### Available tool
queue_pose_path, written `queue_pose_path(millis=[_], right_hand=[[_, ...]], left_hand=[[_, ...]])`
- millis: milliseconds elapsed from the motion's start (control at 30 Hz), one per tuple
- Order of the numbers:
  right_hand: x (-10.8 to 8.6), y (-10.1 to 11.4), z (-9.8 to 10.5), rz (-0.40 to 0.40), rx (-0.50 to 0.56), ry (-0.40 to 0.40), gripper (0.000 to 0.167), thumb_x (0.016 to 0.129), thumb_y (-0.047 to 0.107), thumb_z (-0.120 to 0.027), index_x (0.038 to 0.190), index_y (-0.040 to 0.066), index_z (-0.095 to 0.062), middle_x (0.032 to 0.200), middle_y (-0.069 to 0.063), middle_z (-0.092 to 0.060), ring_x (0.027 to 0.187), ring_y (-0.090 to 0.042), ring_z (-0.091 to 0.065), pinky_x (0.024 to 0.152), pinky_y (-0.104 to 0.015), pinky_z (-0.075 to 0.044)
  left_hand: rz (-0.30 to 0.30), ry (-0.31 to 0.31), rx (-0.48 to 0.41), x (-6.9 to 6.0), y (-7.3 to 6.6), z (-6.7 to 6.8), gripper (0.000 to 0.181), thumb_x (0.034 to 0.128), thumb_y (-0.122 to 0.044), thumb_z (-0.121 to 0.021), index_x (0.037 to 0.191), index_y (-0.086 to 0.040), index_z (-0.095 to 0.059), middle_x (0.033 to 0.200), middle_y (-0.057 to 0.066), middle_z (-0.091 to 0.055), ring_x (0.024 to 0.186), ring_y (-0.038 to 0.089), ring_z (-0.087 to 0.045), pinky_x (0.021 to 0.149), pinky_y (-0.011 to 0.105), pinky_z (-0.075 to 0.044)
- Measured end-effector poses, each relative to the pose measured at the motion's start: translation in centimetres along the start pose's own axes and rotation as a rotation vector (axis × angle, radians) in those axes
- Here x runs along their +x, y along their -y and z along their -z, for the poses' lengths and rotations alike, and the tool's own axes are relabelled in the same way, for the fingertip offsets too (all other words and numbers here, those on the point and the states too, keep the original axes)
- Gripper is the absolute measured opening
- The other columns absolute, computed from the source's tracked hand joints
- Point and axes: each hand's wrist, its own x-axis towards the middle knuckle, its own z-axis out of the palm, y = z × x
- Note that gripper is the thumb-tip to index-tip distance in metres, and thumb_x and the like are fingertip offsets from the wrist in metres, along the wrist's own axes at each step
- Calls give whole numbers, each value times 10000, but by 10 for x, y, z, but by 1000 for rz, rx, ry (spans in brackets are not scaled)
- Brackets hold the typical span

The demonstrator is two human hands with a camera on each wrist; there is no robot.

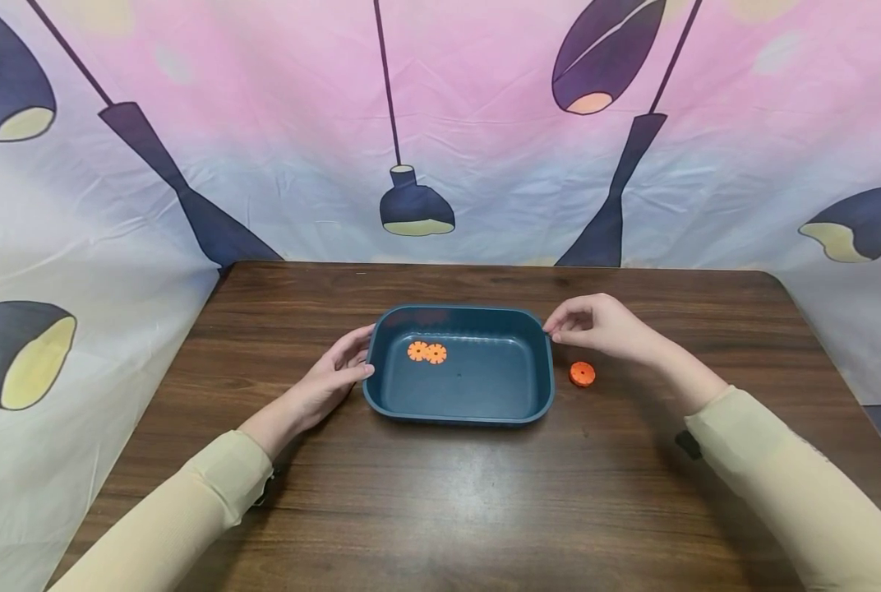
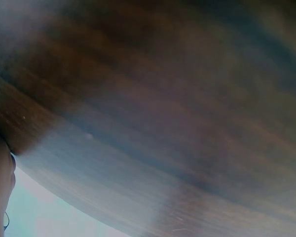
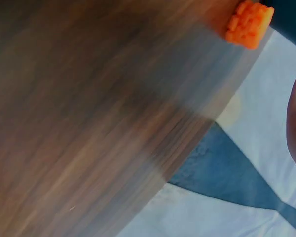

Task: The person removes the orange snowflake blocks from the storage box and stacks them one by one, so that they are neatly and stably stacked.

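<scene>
A dark blue plastic tray (image 1: 458, 411) rests on the table between both hands. Two orange notched discs (image 1: 427, 353) lie side by side inside it, toward the left. The left hand (image 1: 329, 382) holds the tray's left side, its thumb at the rim and its fingers further back along the wall. At the upper right corner, the right hand (image 1: 599, 329) pinches the rim between thumb and fingers. Just below that hand, a small stack of orange notched discs (image 1: 582, 374) stands on the table, also seen in the right wrist view as a stack (image 3: 250, 24) beside the tray.
The brown wood-grain table (image 1: 440, 510) extends around the tray on all sides. Behind its far edge hangs a cloth backdrop (image 1: 477, 123) printed with lamps. The left wrist view is blurred and shows mostly tabletop.
</scene>
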Motion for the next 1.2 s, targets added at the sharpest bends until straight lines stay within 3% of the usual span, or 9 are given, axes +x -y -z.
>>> queue_pose_path(millis=[233,400,533,700,867,1200], right_hand=[[11,15,-8,45,13,-11,163,969,12,-747,1128,20,-782,1048,-140,-788,920,-118,-739,807,-206,-586],[21,24,-15,63,43,16,186,968,-8,-739,1152,-27,-762,1086,-217,-772,950,-185,-759,831,-213,-596],[30,29,-23,69,82,39,203,960,-30,-739,1162,-40,-756,1118,-249,-763,938,-163,-762,835,-221,-607],[43,33,-36,82,115,69,207,961,-40,-731,1167,-54,-752,1136,-255,-757,905,-93,-724,828,-228,-610],[54,38,-47,114,101,98,199,961,-13,-742,1157,-46,-758,1117,-245,-763,922,-160,-730,838,-253,-614],[72,45,-65,126,66,139,190,960,7,-753,1144,-40,-768,1057,-172,-787,927,-197,-737,846,-290,-619]], left_hand=[[-1,-1,4,0,0,0,704,1069,-58,-553,1682,-53,-207,1746,210,-189,1397,26,-437,1090,116,-408],[2,-2,3,0,-1,0,706,1068,-51,-548,1683,-55,-201,1747,208,-185,1385,15,-447,1088,115,-408],[8,-3,8,0,-2,-1,714,1070,-74,-564,1684,-59,-201,1751,199,-183,1395,22,-430,1089,112,-403],[-1,-1,1,0,0,0,707,1067,-64,-563,1682,-64,-213,1744,194,-193,1388,7,-439,1092,115,-403],[-32,11,-14,1,2,0,686,1066,-36,-552,1675,-72,-238,1718,173,-236,1384,5,-474,1103,135,-412],[-28,10,-12,1,2,1,679,1070,-44,-545,1675,-74,-238,1721,173,-239,1384,-6,-473,1102,132,-411]])
